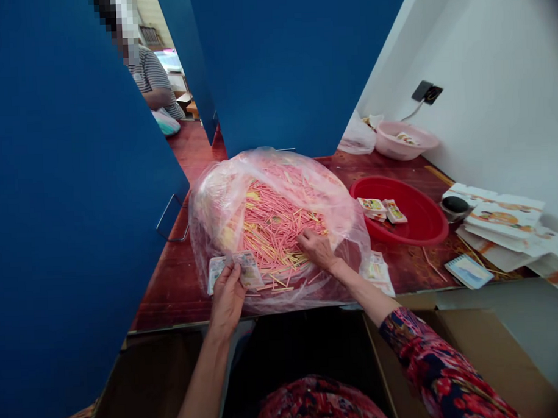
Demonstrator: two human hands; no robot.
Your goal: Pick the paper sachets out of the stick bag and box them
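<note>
A large heap of thin pink and yellow sticks (pixel 279 221) lies in an opened clear plastic bag (pixel 347 200) on the table. At the bag's front left edge, my left hand (pixel 227 290) is closed on a small printed plastic packet (pixel 250 271), thumb on top. My right hand (pixel 317 249) reaches onto the right side of the heap with its fingers curled in among the sticks. What those fingers grip, if anything, is hidden. More printed packets (pixel 378 274) lie under the bag's right edge, below my right forearm.
A red basin (pixel 421 219) holds several packed printed packets (pixel 395 211). Behind it stands a pink basin (pixel 398 145). Flattened printed cartons (pixel 508 216) and a small notepad (pixel 468 271) lie at right. Blue partitions (pixel 292 68) rise behind and left. A person in a striped shirt (pixel 153 73) sits beyond.
</note>
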